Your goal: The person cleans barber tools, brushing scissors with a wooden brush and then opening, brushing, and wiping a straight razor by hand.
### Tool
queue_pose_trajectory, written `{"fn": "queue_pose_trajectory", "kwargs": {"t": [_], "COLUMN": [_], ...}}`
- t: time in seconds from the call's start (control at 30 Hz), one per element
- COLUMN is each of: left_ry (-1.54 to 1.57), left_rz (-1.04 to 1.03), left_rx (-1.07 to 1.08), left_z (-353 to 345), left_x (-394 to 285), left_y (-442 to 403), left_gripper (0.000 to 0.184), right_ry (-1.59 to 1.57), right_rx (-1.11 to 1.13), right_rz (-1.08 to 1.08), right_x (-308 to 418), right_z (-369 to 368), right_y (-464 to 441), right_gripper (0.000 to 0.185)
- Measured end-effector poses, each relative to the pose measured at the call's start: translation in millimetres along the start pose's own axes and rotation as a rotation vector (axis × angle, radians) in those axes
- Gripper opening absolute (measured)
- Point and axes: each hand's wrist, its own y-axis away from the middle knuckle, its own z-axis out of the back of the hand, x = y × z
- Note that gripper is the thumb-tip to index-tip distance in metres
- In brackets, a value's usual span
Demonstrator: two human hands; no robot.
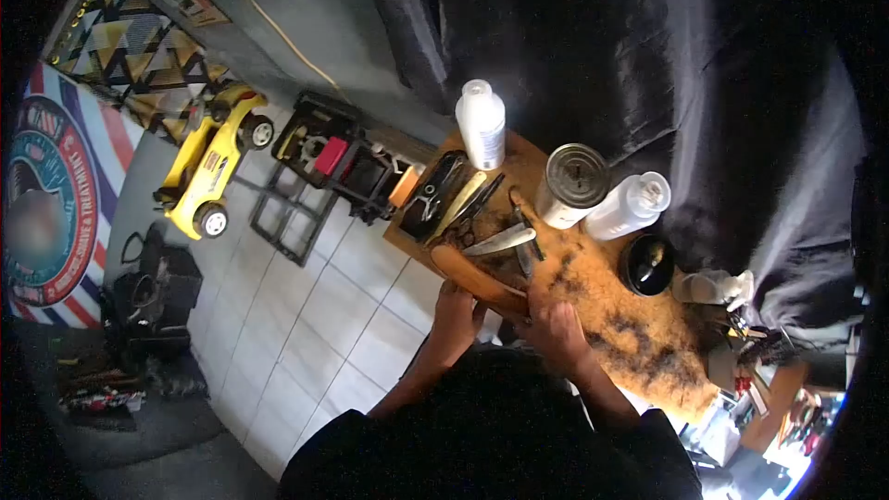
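Both hands are at the near edge of a wooden table (579,268) strewn with dark hair clippings. My left hand (456,319) is closed on the left part of a curved brown wooden piece (477,280). At its right end my right hand (556,329) is closed, its fingertips partly hidden. Just beyond the piece lie a pale-handled tool (501,242), a yellowish-handled tool (460,204), scissors and dark combs or similar tools. A white bottle (482,125), a metal-topped can (573,185) and a second white bottle (630,206) stand farther back.
A black bowl (646,265) and a spray bottle (706,287) are on the table's right side. Dark cloth hangs behind. Left on the tiled floor are a yellow toy car (208,167), a black frame (294,213) and a round-logo banner (60,204).
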Motion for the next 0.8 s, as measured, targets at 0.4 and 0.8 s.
{"fn": "queue_pose_trajectory", "kwargs": {"t": [0.4,0.8], "left_ry": [0.283,0.613], "left_rz": [-0.068,-0.338], "left_rx": [0.230,0.590], "left_z": [-14,-34], "left_x": [26,21], "left_y": [-8,-20], "left_gripper": [0.032,0.008], "right_ry": [-0.325,-0.366], "right_rx": [-0.096,-0.137], "right_rz": [-0.014,-0.212], "right_x": [11,23], "right_z": [73,99], "right_y": [-6,78], "right_gripper": [0.030,0.031]}}
